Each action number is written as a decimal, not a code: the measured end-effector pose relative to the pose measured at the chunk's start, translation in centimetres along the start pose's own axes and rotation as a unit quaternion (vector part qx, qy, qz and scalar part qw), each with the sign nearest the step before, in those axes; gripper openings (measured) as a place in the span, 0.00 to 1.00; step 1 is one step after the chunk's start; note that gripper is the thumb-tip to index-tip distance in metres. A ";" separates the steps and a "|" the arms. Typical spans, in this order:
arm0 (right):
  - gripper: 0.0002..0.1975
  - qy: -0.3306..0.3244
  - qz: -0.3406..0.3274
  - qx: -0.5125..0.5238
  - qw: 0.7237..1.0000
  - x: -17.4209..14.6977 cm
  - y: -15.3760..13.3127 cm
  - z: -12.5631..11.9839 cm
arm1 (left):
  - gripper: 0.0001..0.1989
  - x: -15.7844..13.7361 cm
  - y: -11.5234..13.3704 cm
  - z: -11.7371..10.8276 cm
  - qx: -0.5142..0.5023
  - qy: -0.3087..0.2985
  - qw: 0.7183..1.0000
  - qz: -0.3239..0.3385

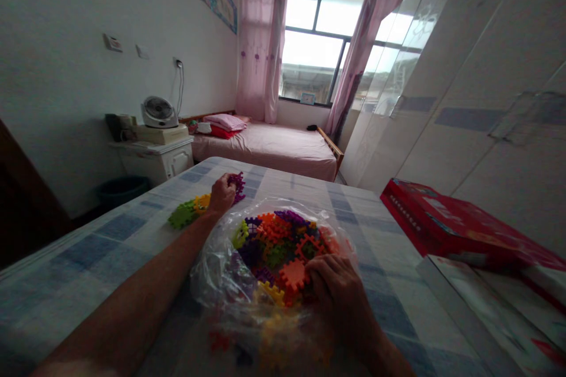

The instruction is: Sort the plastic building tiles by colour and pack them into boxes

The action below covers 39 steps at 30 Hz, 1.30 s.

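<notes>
My left hand [223, 193] reaches over the table with its fingers closed on a purple toothed plastic piece [239, 187]. Just left of that hand, a green toothed piece [181, 215] and a yellow one [202, 203] lie on the cloth. In front of me a clear plastic bag [212, 271] stands open, filled with several gear-shaped pieces in orange, purple, yellow and green. At the bag's right side, my right hand [338, 283] has curled fingers at an orange gear piece [294, 274]; its fingertips are partly hidden.
A checked cloth [115, 227] covers the table. On the right, a red box [460, 224] lies beside a white box [477, 306]. Beyond the table stand a bed [278, 147] and a nightstand [154, 156] with a fan [158, 111]. A dark bin [122, 189] is at the left.
</notes>
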State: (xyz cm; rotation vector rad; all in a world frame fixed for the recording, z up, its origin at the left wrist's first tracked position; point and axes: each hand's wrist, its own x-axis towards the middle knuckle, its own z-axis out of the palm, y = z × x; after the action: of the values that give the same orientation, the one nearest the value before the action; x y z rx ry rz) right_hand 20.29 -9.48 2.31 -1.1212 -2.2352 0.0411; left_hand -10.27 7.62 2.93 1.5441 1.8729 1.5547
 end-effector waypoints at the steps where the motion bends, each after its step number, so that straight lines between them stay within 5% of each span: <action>1: 0.10 -0.002 0.000 -0.001 1.000 0.0 0.0 0.0 | 0.15 0.0 0.0 0.0 0.004 -0.001 1.000 0.003; 23: 0.10 0.016 -0.014 -0.004 1.000 0.0 0.0 0.0 | 0.17 -0.3 0.0 -0.3 0.180 -0.033 0.981 0.061; 39: 0.11 0.004 -0.014 -0.017 1.000 0.0 -0.1 -0.1 | 0.17 -0.4 -0.2 -0.4 0.219 -0.026 0.972 0.082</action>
State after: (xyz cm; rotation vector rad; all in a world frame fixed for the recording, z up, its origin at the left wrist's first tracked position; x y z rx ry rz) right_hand 20.25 -9.58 2.48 -1.1066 -2.2514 -0.0143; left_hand -10.51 7.11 2.78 1.9413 2.2127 1.1941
